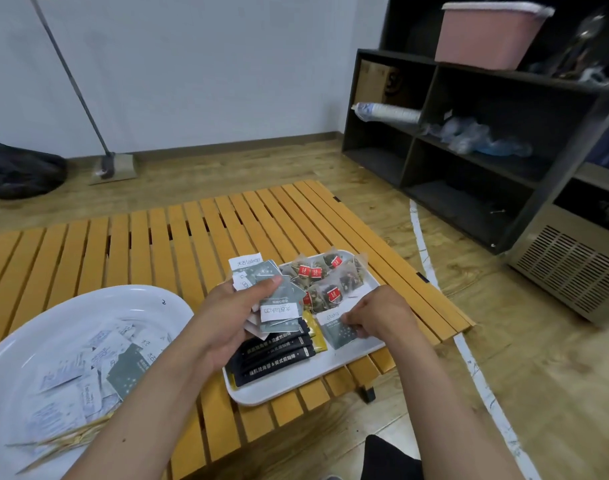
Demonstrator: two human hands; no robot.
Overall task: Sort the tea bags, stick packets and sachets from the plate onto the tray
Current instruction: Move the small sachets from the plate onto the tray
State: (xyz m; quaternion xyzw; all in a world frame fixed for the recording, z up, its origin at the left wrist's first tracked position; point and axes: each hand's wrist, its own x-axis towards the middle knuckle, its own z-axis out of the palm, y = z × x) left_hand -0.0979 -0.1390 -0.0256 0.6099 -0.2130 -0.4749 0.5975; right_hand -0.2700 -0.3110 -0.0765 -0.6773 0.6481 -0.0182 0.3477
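My left hand [226,313] holds a fanned stack of grey-green tea sachets [275,292] above the left part of the white tray [296,382]. My right hand [375,317] pinches one grey-green sachet [337,329] that lies flat on the tray's right side. On the tray, pyramid tea bags with red tags [325,277] fill the far end, black stick packets [275,355] lie at the near end, and a yellow packet [315,336] sits between them. The white plate [98,299] at the left holds several white sachets [71,386], one grey-green sachet [128,368] and thin yellow sticks [71,441].
Plate and tray rest on a low orange slatted table [157,244] on a wooden floor. A dark shelf unit [469,140] with a pink bin [486,32] stands at the back right. A mop [112,168] and a black bag [22,171] are by the wall.
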